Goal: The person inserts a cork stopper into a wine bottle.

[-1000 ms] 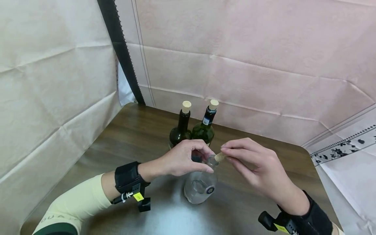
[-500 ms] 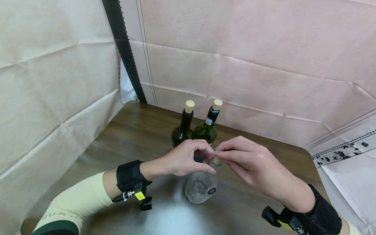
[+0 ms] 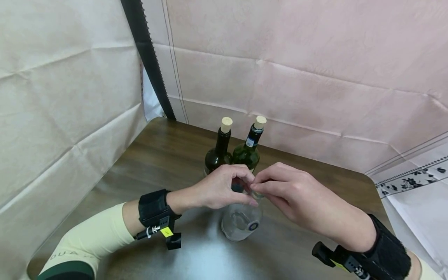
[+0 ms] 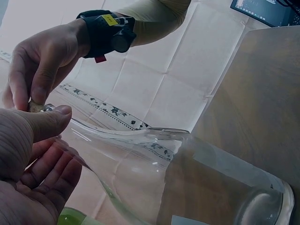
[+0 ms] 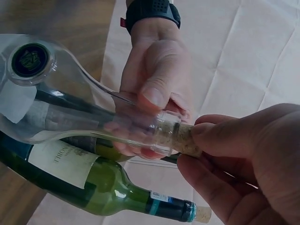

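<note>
A clear glass bottle [image 3: 241, 221] with a dark round emblem stands on the table. My left hand [image 3: 224, 188] holds its neck, fingers curled around the glass in the right wrist view. A cork [image 5: 187, 140] sits partly inside the bottle's mouth, its outer end pinched between the thumb and fingers of my right hand [image 3: 297, 194]. In the head view that hand hides the cork. Just behind stand two green wine bottles, a darker one [image 3: 217, 157] and a lighter one [image 3: 246, 155], each with a cork standing out of its neck.
The brown wooden table [image 3: 168, 151] has rounded corners at the back. Pale hanging sheets [image 3: 297, 77] close in its left and far sides. A dark screen [image 4: 262, 10] shows at the top right of the left wrist view.
My right hand has moved left to the bottle's mouth, and the cork it pinches has gone from tilted at the rim to partly inside. The left hand keeps its hold on the neck.
</note>
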The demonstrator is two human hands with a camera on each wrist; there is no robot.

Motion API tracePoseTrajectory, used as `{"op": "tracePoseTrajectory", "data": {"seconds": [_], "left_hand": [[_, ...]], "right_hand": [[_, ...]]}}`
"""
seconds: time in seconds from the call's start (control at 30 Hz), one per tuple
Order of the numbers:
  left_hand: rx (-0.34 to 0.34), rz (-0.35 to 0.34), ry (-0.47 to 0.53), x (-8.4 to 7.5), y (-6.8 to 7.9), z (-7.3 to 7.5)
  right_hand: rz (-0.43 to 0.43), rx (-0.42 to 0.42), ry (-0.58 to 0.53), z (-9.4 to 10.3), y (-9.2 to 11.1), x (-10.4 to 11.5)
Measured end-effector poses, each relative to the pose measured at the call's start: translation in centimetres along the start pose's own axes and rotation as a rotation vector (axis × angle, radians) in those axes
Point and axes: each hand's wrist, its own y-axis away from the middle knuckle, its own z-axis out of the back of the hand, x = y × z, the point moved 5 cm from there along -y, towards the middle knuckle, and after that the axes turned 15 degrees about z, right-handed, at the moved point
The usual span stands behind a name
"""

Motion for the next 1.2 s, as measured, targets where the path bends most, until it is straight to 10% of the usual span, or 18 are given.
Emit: {"op": "tracePoseTrajectory", "data": {"seconds": [0.9, 1.2], "left_hand": [[0.040, 0.021, -0.039, -0.5, -0.3, -0.1], [0.164, -0.105, -0.021, -1.5, -1.4, 0.3]], "right_hand": [[-0.018, -0.100, -0.046, -0.1, 1.0, 0.0], [-0.074, -0.095, -0.024, 1.9, 0.2, -0.4]]}}
